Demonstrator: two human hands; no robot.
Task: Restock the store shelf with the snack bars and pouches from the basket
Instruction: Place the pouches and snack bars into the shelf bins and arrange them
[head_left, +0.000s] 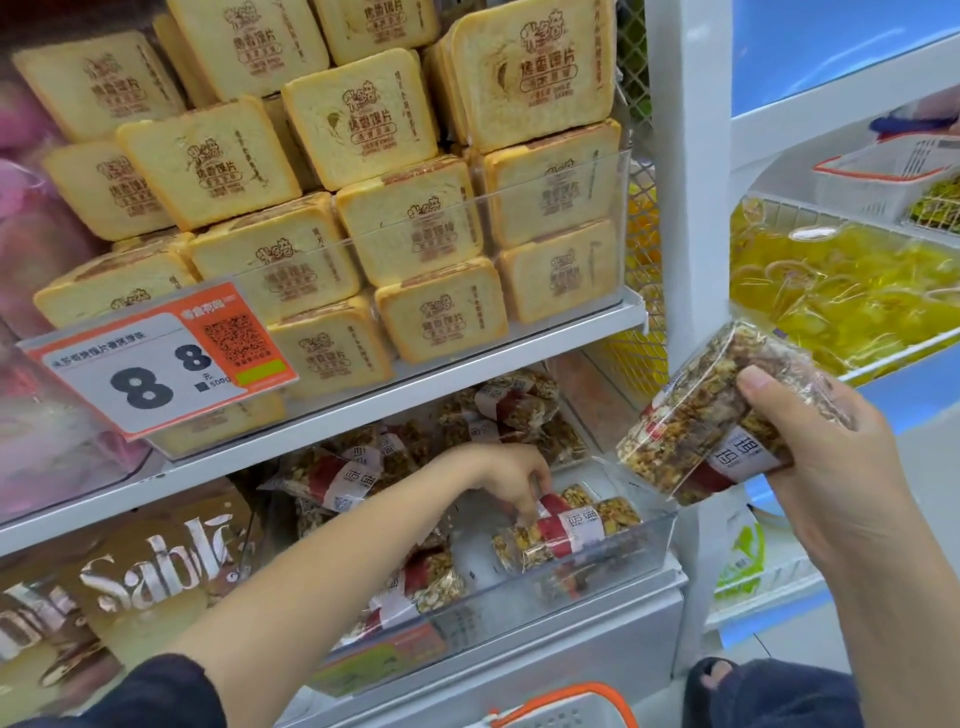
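Observation:
My left hand reaches into the lower shelf bin and its fingers curl onto a nut bar in clear wrap with a red and white label, lying at the bin's front. Several more such nut bars lie deeper in the bin. To the right, outside the shelf, my right hand grips a stack of the same nut bars, tilted, above the bin's right corner. The basket, white with an orange rim, shows only partly at the bottom edge.
The shelf above holds stacked toast-slice packs behind a clear guard and a price tag. A white upright post stands right of the bin. Yellow pouches fill the neighbouring rack. Brown boxes sit left.

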